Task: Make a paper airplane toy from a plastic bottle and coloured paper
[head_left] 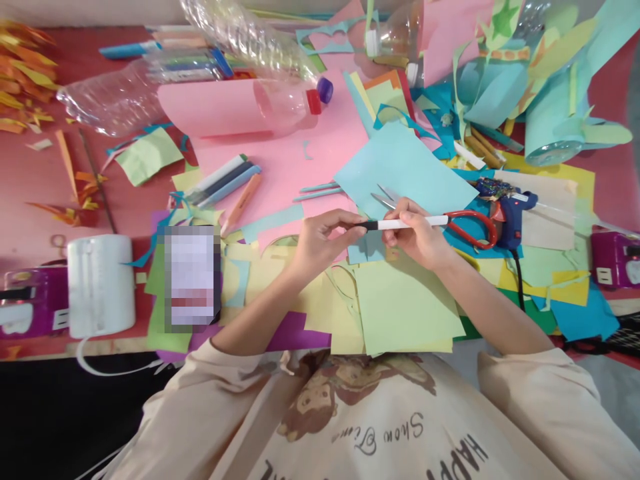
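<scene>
A white marker (434, 221) with a black cap lies level between my two hands, above the paper. My left hand (325, 240) pinches the black cap end with thumb and fingers. The white barrel is gripped by my right hand (417, 233). Scissors (487, 241) with red handles pass beneath that hand, their blades showing beyond the fingers; whether it touches them I cannot tell. Behind the hands is a light blue sheet (405, 160), and nearer my body a pale green sheet (407, 307).
A pink-wrapped plastic bottle (215, 107) lies at the back. Several markers (220, 183) rest on pink paper to the left, beyond a phone (193, 277) and a white box-shaped device (101, 285). A blue glue gun (511, 217) with a black cord lies at right, near a blue paper-covered bottle (550, 127).
</scene>
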`<state>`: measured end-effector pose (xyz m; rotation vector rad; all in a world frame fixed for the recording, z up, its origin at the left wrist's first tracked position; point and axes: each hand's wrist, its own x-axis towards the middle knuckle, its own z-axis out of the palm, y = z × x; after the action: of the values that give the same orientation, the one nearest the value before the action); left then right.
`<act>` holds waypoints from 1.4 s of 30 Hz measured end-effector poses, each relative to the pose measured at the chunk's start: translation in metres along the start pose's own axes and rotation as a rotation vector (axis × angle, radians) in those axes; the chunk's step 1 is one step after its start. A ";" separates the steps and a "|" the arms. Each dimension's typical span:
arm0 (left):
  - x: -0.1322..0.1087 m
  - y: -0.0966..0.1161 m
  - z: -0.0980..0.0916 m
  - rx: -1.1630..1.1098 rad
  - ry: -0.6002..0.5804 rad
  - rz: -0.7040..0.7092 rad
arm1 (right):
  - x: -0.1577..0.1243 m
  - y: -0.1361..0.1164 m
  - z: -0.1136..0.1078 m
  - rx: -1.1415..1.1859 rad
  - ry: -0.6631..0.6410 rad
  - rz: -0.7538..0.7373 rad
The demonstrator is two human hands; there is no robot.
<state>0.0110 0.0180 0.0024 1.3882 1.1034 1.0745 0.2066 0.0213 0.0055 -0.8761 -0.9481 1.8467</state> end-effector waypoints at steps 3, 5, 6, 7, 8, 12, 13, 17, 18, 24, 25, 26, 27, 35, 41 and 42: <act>-0.001 -0.001 0.001 0.008 -0.003 0.019 | 0.000 0.000 0.000 -0.006 0.006 -0.008; -0.001 0.000 0.001 0.006 -0.005 0.025 | -0.001 0.001 0.000 -0.011 0.008 -0.015; -0.001 0.000 0.001 0.007 -0.007 0.026 | -0.001 0.002 0.000 -0.010 0.003 -0.021; -0.001 0.001 0.001 0.007 -0.009 0.028 | -0.001 0.002 0.000 -0.007 -0.003 -0.027; -0.001 0.001 0.001 0.007 -0.013 0.029 | -0.001 0.002 0.000 -0.004 -0.009 -0.033; 0.000 0.003 -0.001 0.018 -0.037 0.038 | 0.000 0.000 0.002 -0.012 -0.010 -0.040; 0.000 0.003 -0.001 0.031 -0.046 0.044 | 0.000 -0.002 0.003 -0.028 -0.004 -0.033; 0.003 0.002 -0.004 0.071 -0.063 0.091 | 0.000 -0.008 0.002 -0.118 -0.025 0.015; 0.005 0.002 -0.005 0.060 -0.044 0.103 | -0.001 -0.010 0.001 -0.143 -0.050 0.032; 0.024 -0.001 -0.022 0.030 0.367 0.189 | -0.004 -0.015 -0.008 -0.850 0.035 -0.179; 0.027 -0.003 -0.025 0.056 0.426 0.214 | -0.004 -0.014 -0.010 -1.031 0.053 -0.250; 0.029 -0.005 -0.028 0.096 0.459 0.232 | -0.004 -0.013 -0.011 -1.187 0.048 -0.303; 0.030 -0.007 -0.030 0.140 0.474 0.233 | -0.004 -0.011 -0.011 -1.309 0.027 -0.334; 0.025 -0.008 -0.032 0.385 0.426 0.228 | -0.005 -0.001 -0.010 -1.577 -0.043 -0.322; 0.008 0.005 -0.013 0.470 0.251 0.339 | 0.000 -0.001 -0.010 -1.370 -0.055 -0.284; 0.005 0.006 -0.010 0.448 0.206 0.340 | 0.000 -0.003 -0.009 -1.293 -0.045 -0.279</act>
<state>0.0030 0.0243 0.0090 1.9019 1.3459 1.2845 0.2155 0.0251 0.0035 -1.3030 -2.2128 0.8527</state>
